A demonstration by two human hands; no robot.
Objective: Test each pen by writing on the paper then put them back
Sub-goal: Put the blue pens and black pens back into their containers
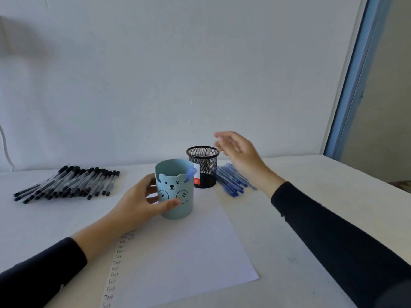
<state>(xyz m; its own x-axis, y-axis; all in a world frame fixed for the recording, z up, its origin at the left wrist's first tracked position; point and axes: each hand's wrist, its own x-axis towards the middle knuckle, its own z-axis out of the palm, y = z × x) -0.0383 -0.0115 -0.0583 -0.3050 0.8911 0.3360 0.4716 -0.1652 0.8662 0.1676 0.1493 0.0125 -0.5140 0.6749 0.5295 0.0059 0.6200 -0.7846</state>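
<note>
My left hand (142,201) grips a light blue bear-faced cup (174,190) that stands upright on the top edge of the white paper (189,252). A blue pen cap (190,173) pokes out at the cup's right rim. My right hand (239,152) hovers blurred in the air, fingers spread and holding nothing, above and right of the black mesh pen holder (202,166). A pile of blue pens (231,180) lies below it on the table. Several black pens (69,182) lie in a row at the left. The paper's left margin carries a column of handwritten "Test" words.
The white table (311,196) meets a pale wall behind the holders. Its right edge runs near a blue door frame (353,85). A white cable (5,147) hangs at the far left.
</note>
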